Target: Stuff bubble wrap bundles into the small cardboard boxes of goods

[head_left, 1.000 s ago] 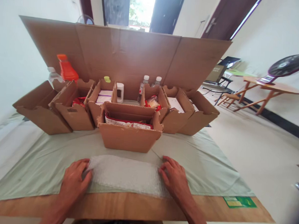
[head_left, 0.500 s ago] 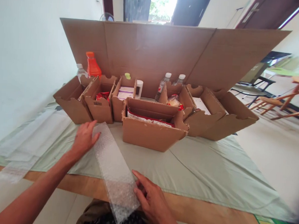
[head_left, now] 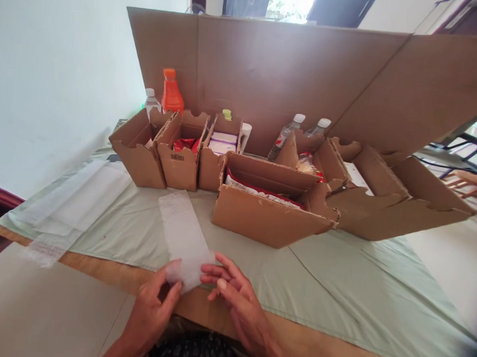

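A strip of bubble wrap (head_left: 184, 226) lies on the green cloth, its near end by the table's front edge. My left hand (head_left: 154, 299) pinches that near end between thumb and fingers at its left corner. Beside the right edge of the strip is my right hand (head_left: 236, 295), its fingers apart and the fingertips close to the plastic; whether they touch it I cannot tell. The near end looks raised or bent over between the two hands.
More plastic strips (head_left: 77, 202) lie at the left. Cardboard boxes (head_left: 268, 222) with packets stand in a row, before a tall cardboard panel (head_left: 268, 68). Behind them are an orange bottle (head_left: 173, 95) and clear bottles (head_left: 288, 136). The wooden table edge (head_left: 109, 270) runs along the front.
My left hand has come from the strip's far end to its near end and grips it there. The near end no longer hangs over the table edge. The view has shifted.
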### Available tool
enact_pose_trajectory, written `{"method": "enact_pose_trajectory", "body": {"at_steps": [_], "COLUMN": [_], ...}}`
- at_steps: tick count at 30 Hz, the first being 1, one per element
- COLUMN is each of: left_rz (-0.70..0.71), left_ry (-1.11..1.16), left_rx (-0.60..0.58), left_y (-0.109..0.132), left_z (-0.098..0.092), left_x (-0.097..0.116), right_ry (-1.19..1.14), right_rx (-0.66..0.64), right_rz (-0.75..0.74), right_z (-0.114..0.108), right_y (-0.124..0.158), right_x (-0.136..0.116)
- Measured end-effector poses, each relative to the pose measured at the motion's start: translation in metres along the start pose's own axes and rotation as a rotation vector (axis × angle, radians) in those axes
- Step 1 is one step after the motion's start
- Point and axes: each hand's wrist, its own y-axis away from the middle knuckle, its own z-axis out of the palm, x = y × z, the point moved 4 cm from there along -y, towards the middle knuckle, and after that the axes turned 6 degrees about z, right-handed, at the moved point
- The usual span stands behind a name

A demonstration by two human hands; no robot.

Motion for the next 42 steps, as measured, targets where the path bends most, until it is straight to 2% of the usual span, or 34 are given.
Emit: {"method": "enact_pose_trajectory", "body": {"at_steps": [3,6,9,11,13,17,21,23,25,27,29,30,32,35,37,40,42], "left_rz": [-0.003,0.074,0.131,0.145,0.153,0.247,0.414,0.421,0.342,0.260,0.217,0.209,0.197,0.216,0.272,0.383,0.374], "left_ry": [-0.136,-0.231,-0.292,-0.330,-0.364,-0.394,-0.286,-0.214,-0.176,-0.191,-0.234,-0.254,-0.283,-0.294,-0.282,-0.223,-0.181], "left_rx": [0.097,0.100,0.114,0.122,0.128,0.183,0.047,0.031,0.064,0.092,0.091,0.081,0.054,0.099,0.120,0.050,0.018], "left_y": [-0.017,-0.024,-0.028,-0.030,-0.031,-0.021,-0.001,0.004,0.003,-0.002,-0.007,-0.010,-0.013,-0.012,-0.007,-0.002,-0.004], "left_z": [0.002,0.002,0.003,0.004,0.004,-0.011,-0.016,-0.014,-0.011,-0.007,-0.004,-0.003,-0.001,-0.006,-0.012,-0.019,-0.022], "left_x": [-0.005,-0.007,-0.009,-0.009,-0.008,0.008,0.031,0.033,0.026,0.017,0.009,0.006,0.003,0.007,0.013,0.021,0.018], "right_ry": [0.194,0.658,1.136,1.361,1.480,1.454,1.376,1.348,1.325,1.339,1.358,1.367,1.398,1.461,1.429,1.308,1.268], "right_rx": [-0.008,0.065,0.061,0.028,-0.020,-0.064,-0.146,-0.165,-0.102,0.033,0.147,0.163,0.092,-0.049,-0.074,-0.126,-0.085], "right_rz": [-0.121,-0.333,-0.530,-0.593,-0.618,-0.677,-0.609,-0.567,-0.579,-0.629,-0.708,-0.740,-0.766,-0.740,-0.734,-0.648,-0.617], "right_z": [-0.003,-0.006,0.002,0.008,0.012,0.014,0.016,0.017,0.016,0.015,0.014,0.014,0.016,0.019,0.020,0.020,0.020], "right_y": [-0.008,-0.007,-0.009,-0.017,-0.026,-0.029,-0.018,-0.016,-0.017,-0.017,-0.014,-0.011,-0.006,-0.004,-0.005,-0.009,-0.011], "right_x": [-0.001,-0.006,-0.009,-0.007,-0.005,-0.012,-0.022,-0.022,-0.022,-0.023,-0.024,-0.025,-0.022,-0.016,-0.015,-0.015,-0.017]}}
